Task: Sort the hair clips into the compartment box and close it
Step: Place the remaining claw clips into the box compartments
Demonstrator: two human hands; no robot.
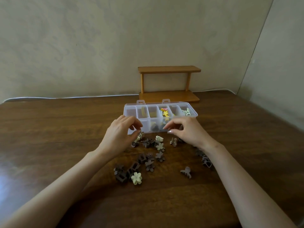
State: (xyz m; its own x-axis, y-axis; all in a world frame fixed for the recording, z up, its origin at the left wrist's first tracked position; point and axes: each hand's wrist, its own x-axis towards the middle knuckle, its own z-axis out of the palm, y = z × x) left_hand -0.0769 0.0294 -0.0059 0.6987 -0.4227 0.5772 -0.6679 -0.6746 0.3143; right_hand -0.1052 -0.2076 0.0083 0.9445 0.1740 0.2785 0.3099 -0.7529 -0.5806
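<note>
Clear compartment box (130,111) mid-frame: I'm curling fingers of L hand (120,134) & R hand (187,131) at its front edge, w/ loose hair clips (160,146) just below; can't tell if either's holding anything.

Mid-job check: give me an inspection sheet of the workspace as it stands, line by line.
Surface: dark brown wooden table, glossy, with glare at its left edge.
Job's things: clear plastic compartment box at the far middle; yellow and pink clips and pale green clips in two far-row compartments; loose brown and cream hair clips scattered on the table in front of it.
Clutter: nothing seen.
Hands: left hand and right hand have curled fingers at the box's near edge; whether they grip anything cannot be told.
Cables: white cable along the table's far edge.
Surroundings: small two-tier wooden shelf behind the box; beige wall.
</note>
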